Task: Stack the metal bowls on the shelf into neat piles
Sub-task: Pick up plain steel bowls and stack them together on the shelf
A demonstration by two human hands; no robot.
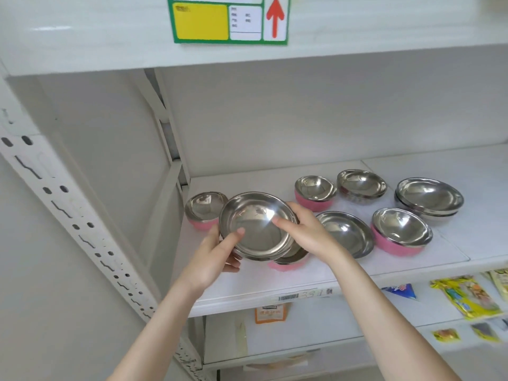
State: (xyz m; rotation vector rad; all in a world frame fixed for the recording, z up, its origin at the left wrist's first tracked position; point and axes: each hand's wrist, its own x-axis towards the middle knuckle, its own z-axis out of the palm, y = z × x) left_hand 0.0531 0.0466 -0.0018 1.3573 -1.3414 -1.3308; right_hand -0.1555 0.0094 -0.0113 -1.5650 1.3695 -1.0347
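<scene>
Both hands grip a shallow steel bowl (255, 224), tilted toward me above the white shelf (275, 287). My left hand (217, 254) holds its lower left rim, thumb inside. My right hand (305, 229) holds its right rim, thumb inside. Under it sits a pink-sided bowl (288, 261), mostly hidden. Another pink bowl (204, 209) stands at the left. A plain steel bowl (347, 232) lies right of my right hand. Further right are a pink bowl (400, 231), a pink bowl (314, 192) behind, a steel bowl pile (361, 185) and a wider steel pile (428, 198).
A white upright post (68, 204) with slots runs along the left. The shelf above carries a green and yellow label (228, 20) with a red arrow. Below, snack packets (467, 295) and an orange packet (270, 312) lie on lower shelves.
</scene>
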